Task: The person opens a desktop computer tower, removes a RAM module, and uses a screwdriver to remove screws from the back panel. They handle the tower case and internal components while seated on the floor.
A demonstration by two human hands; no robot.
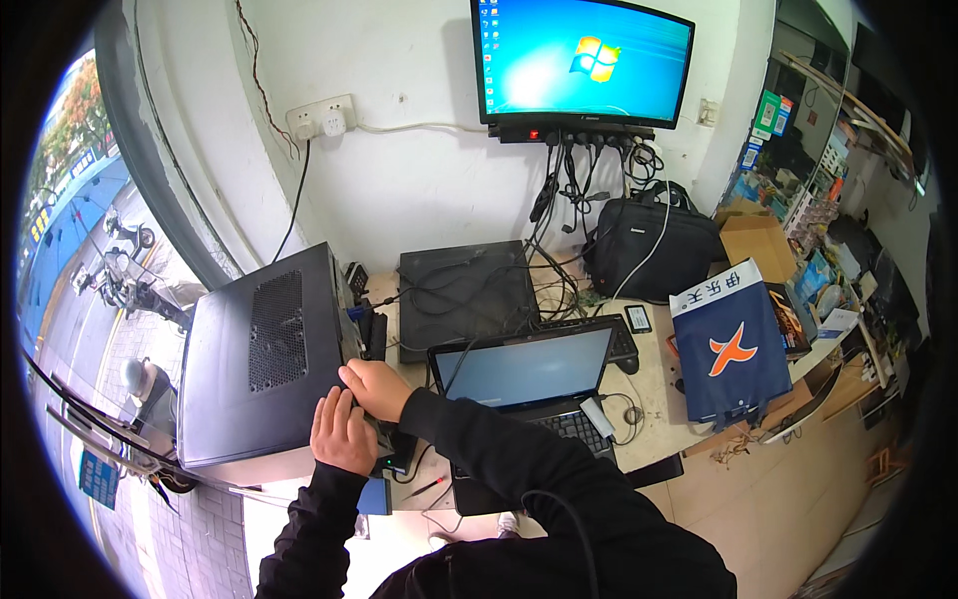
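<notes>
A black desktop computer case (pixel 224 359) with a perforated vent panel stands upright at the left of the desk. My left hand (pixel 344 434) rests on its side near the right edge, the fingers extended and close together. Just above it, my right hand (pixel 378 389) is at the same edge with its fingers curled; what lies under them is hidden. To the right sits an open laptop (pixel 524 367) with a pale lit screen, partly covered by my right sleeve. A small white device (pixel 596 416) lies on its keyboard. A red-and-black screwdriver (pixel 428 487) lies on the desk below my hands.
A flat black case (pixel 464 292) with cables on it lies behind the laptop. A wall monitor (pixel 584 60) shows a desktop above hanging power cords (pixel 572 180). On the right stand a black laptop bag (pixel 651 239) and a blue shopping bag (pixel 730 352). A phone-like device (pixel 638 319) lies nearby.
</notes>
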